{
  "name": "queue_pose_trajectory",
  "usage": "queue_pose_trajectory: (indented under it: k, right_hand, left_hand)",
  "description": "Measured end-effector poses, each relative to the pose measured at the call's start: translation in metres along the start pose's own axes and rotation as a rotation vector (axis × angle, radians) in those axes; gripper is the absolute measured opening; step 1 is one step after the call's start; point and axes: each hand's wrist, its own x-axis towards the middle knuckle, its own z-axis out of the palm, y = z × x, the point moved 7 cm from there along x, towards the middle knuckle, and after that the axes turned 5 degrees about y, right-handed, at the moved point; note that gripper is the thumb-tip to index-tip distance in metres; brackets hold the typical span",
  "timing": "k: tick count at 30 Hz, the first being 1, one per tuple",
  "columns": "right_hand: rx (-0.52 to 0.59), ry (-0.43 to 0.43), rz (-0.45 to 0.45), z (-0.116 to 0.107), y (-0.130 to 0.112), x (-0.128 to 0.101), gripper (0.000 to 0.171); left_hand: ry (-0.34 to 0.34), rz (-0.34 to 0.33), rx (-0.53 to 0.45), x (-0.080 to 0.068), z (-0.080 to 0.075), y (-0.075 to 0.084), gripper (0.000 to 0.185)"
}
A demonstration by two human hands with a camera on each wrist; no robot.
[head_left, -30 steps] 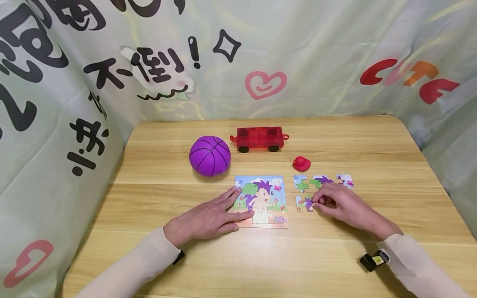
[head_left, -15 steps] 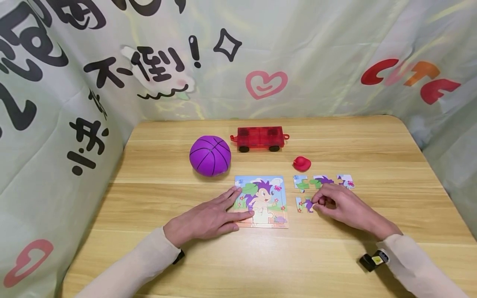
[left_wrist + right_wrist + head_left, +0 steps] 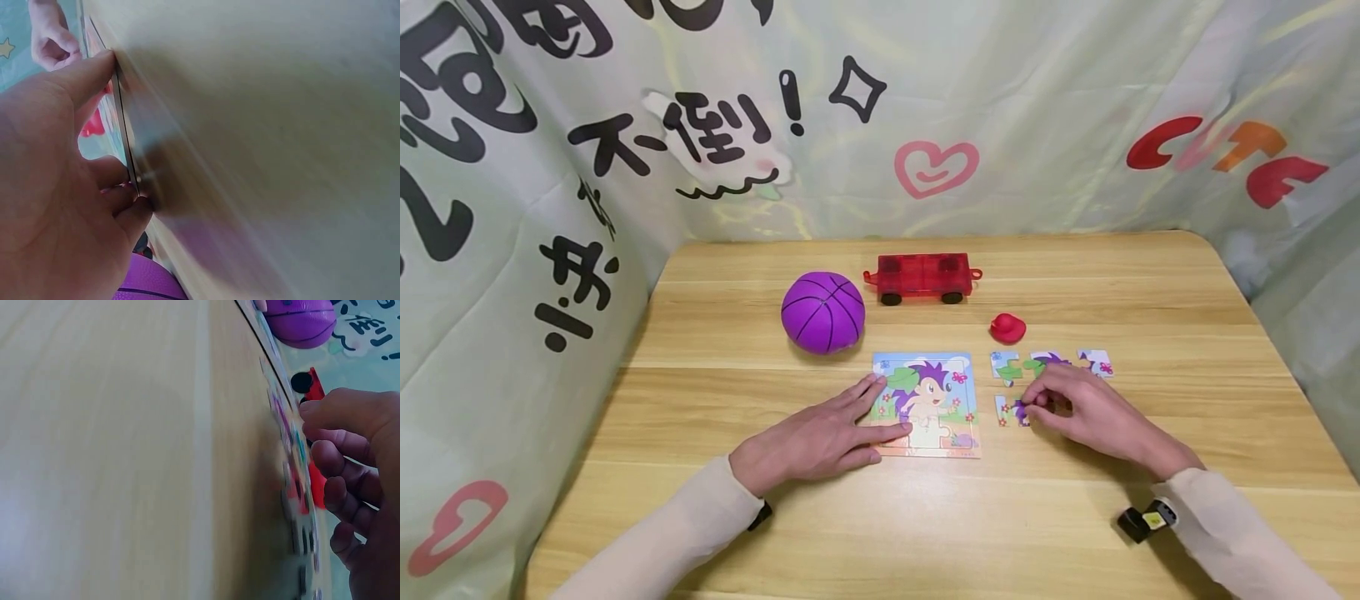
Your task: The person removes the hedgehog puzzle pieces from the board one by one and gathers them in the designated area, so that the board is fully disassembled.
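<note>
Wooden tabletop (image 3: 1150, 283), puzzle job partway. Puzzle board (image 3: 927, 404) lies flat near the middle of the tabletop, a bit toward the front edge. Most of the picture is filled in; a pale patch low on the board looks like open slots, hard to tell how many.

Left hand (image 3: 820, 437) lies flat on the board's left edge, fingers straight, pinning it, gripping nothing. The left wrist view shows fingertips against the board's edge.

Right hand (image 3: 1086, 412) sits just right of the board, fingers curled, fingertips pinching a loose purple piece (image 3: 1011, 410) that rests on the tabletop. It does not look lifted yet.

Three more loose pieces (image 3: 1049, 364) sit in a row just behind that hand, apart from the board.

Judgement: roughly half or more placed, four pieces left including the pinched one.

Behind the board, toward the back edge: purple ball (image 3: 822, 312), red toy wagon (image 3: 922, 278), and a small red duck (image 3: 1007, 328) right of them, none touched.
</note>
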Motion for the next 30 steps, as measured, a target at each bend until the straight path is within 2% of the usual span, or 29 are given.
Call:
queue_pose_trajectory:
  k: [4,9,14,20,30]
  right_hand:
    - [0.004,0.017,-0.017,0.005,-0.009,0.007,0.022]
    - [0.003,-0.03,0.021,0.017,-0.022,0.017,0.016]
    - [-0.031,-0.086,0.046,0.033,-0.031,0.024,0.025]
    - [-0.052,-0.114,0.042,0.049,-0.039,0.027,0.034]
    - [-0.06,-0.134,0.02,0.056,-0.047,0.029,0.036]
  left_hand:
    - [-0.001,0.0,-0.003,0.0,0.0,0.0,0.053]
    - [0.005,0.0,-0.002,0.0,0.0,0.001,0.053]
    - [0.011,-0.003,-0.01,0.001,0.0,0.002,0.053]
    - [0.004,-0.004,-0.014,0.002,0.001,0.003,0.053]
    - [-0.006,-0.019,0.001,0.002,0.0,0.004,0.053]
